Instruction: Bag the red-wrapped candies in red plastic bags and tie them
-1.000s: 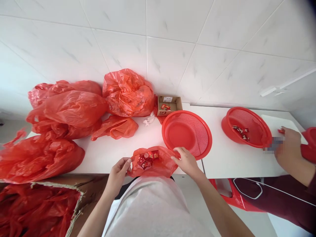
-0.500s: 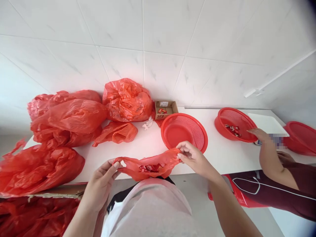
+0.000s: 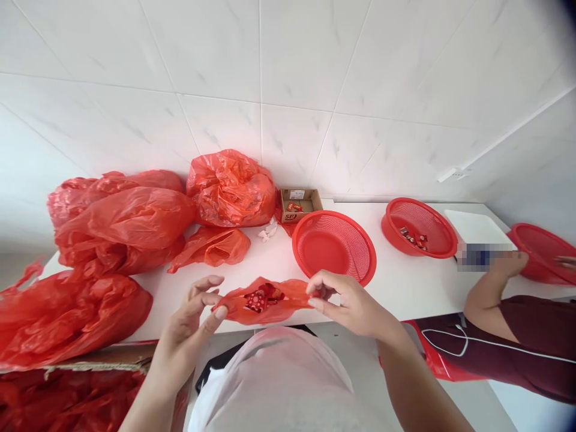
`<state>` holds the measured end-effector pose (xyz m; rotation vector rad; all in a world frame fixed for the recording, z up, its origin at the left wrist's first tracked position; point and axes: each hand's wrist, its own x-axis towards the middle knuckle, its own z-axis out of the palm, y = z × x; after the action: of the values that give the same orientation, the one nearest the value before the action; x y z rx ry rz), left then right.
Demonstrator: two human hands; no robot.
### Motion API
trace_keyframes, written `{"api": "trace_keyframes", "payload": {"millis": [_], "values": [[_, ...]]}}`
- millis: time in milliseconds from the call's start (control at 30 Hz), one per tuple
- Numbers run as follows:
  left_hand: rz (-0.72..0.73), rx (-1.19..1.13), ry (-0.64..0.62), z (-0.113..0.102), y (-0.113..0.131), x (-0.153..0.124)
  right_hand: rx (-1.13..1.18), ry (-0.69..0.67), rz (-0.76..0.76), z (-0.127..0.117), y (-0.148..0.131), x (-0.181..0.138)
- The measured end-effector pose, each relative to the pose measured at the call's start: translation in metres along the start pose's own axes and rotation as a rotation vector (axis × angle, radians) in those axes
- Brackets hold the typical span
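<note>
A small red plastic bag (image 3: 234, 311) is stretched between my two hands at the front edge of the white table. Its mouth gapes upward, showing small red wrapped packets (image 3: 261, 299), some with white dots. The thumb and a finger of my left hand (image 3: 191, 327) hold the bag's left end loosely, the other fingers raised. My right hand (image 3: 348, 300) pinches the opposite end. Just behind that hand, a red plastic basket (image 3: 321, 252) has nothing in it.
Full red bags (image 3: 130, 219) crowd the table's left side. A small cardboard box (image 3: 288, 217) stands by the wall. Further right are a basket (image 3: 396, 240) with packets, a white scale-like tray (image 3: 477, 228) and another basket (image 3: 535, 264). A co-worker's arm (image 3: 488, 294) reaches in there.
The bag has shifted slightly left, and its ends have come closer together. My left hand's fingers have loosened and spread. The co-worker's hand has left the middle basket and moved right.
</note>
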<state>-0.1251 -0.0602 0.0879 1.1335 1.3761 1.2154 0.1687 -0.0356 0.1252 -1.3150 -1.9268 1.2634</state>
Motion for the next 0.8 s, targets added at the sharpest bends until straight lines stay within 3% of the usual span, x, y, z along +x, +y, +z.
{"api": "trace_keyframes", "payload": {"millis": [133,200,267,400,500,633,800], "values": [[-0.057,-0.149,-0.318,0.018,-0.001,0.001,-0.012,-0.067,-0.094,0.017,-0.019,0.013],[-0.124,-0.064,-0.479,0.031,-0.004,0.000,-0.016,-0.145,-0.170,0.028,-0.031,0.020],[-0.184,0.045,-0.559,0.042,-0.008,-0.001,-0.008,-0.204,-0.252,0.039,-0.041,0.025],[-0.245,0.085,-0.553,0.054,-0.010,-0.001,0.063,-0.195,-0.337,0.052,-0.040,0.037],[-0.231,-0.020,-0.518,0.051,-0.010,0.003,0.039,-0.058,-0.291,0.055,-0.021,0.045],[-0.308,-0.166,-0.464,0.043,-0.009,0.011,0.072,-0.015,-0.184,0.061,0.000,0.046],[-0.195,-0.018,-0.432,0.037,-0.002,0.018,0.217,0.011,-0.213,0.055,-0.017,0.030]]}}
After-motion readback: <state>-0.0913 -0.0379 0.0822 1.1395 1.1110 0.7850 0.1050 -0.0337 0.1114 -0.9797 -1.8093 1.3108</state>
